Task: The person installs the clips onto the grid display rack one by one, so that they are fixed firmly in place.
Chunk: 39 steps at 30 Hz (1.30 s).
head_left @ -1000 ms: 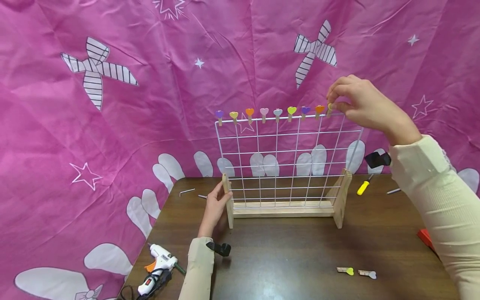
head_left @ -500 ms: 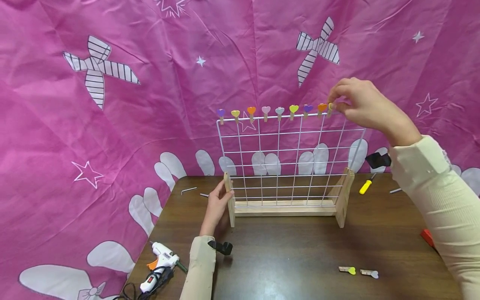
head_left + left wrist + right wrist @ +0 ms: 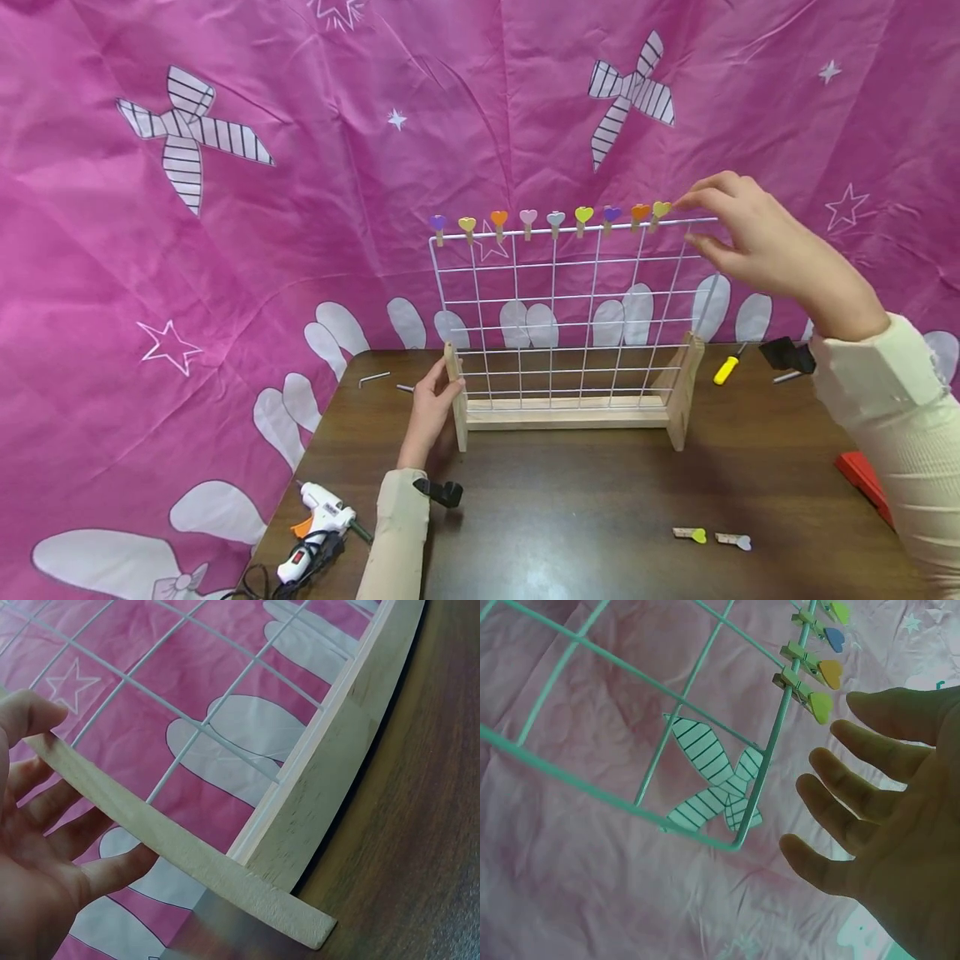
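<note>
A white wire grid (image 3: 570,317) stands upright in a wooden base (image 3: 567,412) on the dark table (image 3: 600,500), close to the pink cloth backdrop (image 3: 300,167) behind it. Nine heart-topped clothespins run along the grid's top wire; the last, a yellow-green clothespin (image 3: 659,212), sits near the top right corner, with a short bare stretch of wire between it and the corner. The right hand (image 3: 757,242) hovers just beside that corner, fingers spread and relaxed, holding nothing; the right wrist view shows a clear gap between its fingertips (image 3: 832,731) and the same clothespin (image 3: 806,694), which the head view leaves uncertain. The left hand (image 3: 429,408) rests against the base's left upright (image 3: 454,398); the left wrist view shows the thumb on one side of the slat (image 3: 150,832) and the fingers on the other, loosely gripping it. In front of the base the table lies open, with two loose clothespins (image 3: 712,538) near the front right, a glue gun (image 3: 315,533) at the front left edge, and a yellow-handled screwdriver (image 3: 726,368) behind the right upright.
</note>
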Each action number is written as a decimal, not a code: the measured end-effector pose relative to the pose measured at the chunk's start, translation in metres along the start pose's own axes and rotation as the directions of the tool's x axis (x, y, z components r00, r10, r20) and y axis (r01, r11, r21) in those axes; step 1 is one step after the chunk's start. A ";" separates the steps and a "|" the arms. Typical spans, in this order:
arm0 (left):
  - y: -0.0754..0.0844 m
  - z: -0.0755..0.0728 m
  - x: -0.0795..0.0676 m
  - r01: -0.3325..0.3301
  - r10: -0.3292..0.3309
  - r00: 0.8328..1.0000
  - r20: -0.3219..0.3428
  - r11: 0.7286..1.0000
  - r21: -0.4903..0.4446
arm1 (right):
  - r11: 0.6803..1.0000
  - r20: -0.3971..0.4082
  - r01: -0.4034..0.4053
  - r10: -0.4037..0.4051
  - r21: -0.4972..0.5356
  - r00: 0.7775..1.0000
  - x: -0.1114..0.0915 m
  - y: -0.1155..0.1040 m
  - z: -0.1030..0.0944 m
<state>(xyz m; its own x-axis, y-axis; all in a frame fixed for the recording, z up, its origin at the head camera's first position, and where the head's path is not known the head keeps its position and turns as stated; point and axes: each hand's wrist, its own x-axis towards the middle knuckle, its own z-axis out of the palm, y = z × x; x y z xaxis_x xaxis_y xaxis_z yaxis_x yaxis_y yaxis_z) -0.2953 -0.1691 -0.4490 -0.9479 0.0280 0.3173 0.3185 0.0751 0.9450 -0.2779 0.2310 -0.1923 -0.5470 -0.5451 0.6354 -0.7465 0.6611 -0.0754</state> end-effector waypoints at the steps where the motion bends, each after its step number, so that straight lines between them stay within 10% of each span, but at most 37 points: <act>1: 0.000 0.000 0.000 -0.001 0.001 1.000 -0.002 1.000 0.006 | 1.000 -0.008 0.002 -0.002 -0.002 1.000 -0.005 -0.001 0.000; 28: -0.033 -0.003 0.013 -0.011 0.011 1.000 -0.028 1.000 0.009 | 1.000 0.013 0.016 -0.016 -0.017 1.000 -0.178 -0.014 0.080; 39: -0.003 -0.001 0.003 -0.009 0.009 1.000 0.000 1.000 0.028 | 0.996 0.080 -0.058 0.063 -0.065 0.995 -0.243 -0.020 0.122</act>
<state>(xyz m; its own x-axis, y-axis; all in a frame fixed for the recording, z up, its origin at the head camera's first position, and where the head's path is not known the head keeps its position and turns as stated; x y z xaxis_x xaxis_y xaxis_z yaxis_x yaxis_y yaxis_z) -0.2991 -0.1699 -0.4510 -0.9449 0.0289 0.3259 0.3272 0.1031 0.9393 -0.1765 0.2876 -0.4387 -0.6219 -0.5416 0.5656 -0.6870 0.7240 -0.0620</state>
